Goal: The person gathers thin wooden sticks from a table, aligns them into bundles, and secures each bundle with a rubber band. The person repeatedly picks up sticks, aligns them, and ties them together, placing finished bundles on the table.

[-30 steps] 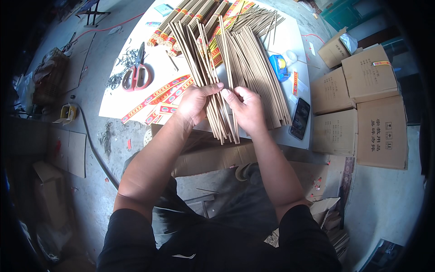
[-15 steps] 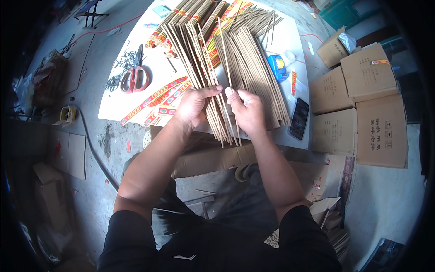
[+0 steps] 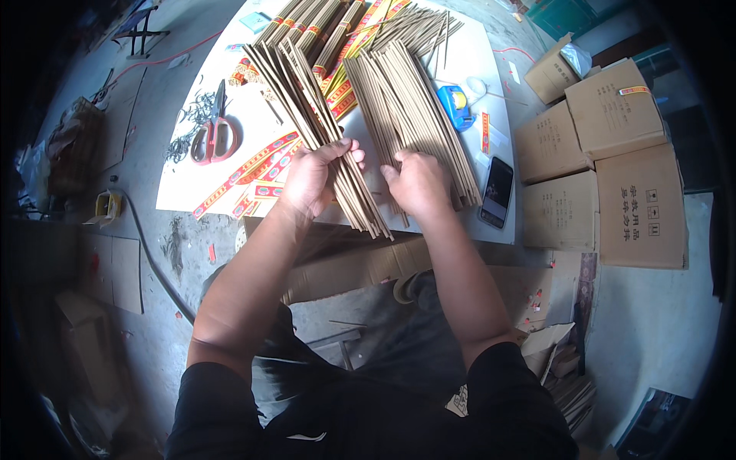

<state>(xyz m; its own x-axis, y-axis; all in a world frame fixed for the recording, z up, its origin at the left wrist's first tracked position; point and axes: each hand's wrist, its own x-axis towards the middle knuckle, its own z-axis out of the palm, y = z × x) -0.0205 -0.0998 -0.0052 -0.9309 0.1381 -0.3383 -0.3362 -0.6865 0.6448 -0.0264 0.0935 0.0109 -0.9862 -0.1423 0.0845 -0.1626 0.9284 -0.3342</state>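
Long thin brown incense sticks (image 3: 294, 100) form a slanting bundle in my left hand (image 3: 313, 180). Its fingers wrap round the lower part, and the lower ends stick out towards me. My right hand (image 3: 418, 184) lies on the left side of a loose pile of incense sticks (image 3: 418, 100) on the table. Thumb and fingers are curled in on sticks there; how many they grip is hidden. Red and yellow printed paper strips (image 3: 257, 163) lie left of my left hand. Behind the bundle are several banded incense bundles (image 3: 307, 34).
On the white table (image 3: 180, 184) are red-handled scissors (image 3: 214, 138), a blue tape dispenser (image 3: 456, 107) and a phone (image 3: 497, 192) near the right edge. More sticks (image 3: 422, 29) lie scattered at the back. Cardboard boxes (image 3: 640, 207) are stacked on the right; a dark hose (image 3: 149, 253) runs along the floor.
My right hand has gone from holding a couple of separate sticks beside the bundle to the loose pile. Those sticks no longer stand apart in its fingers. My left hand keeps the bundle.
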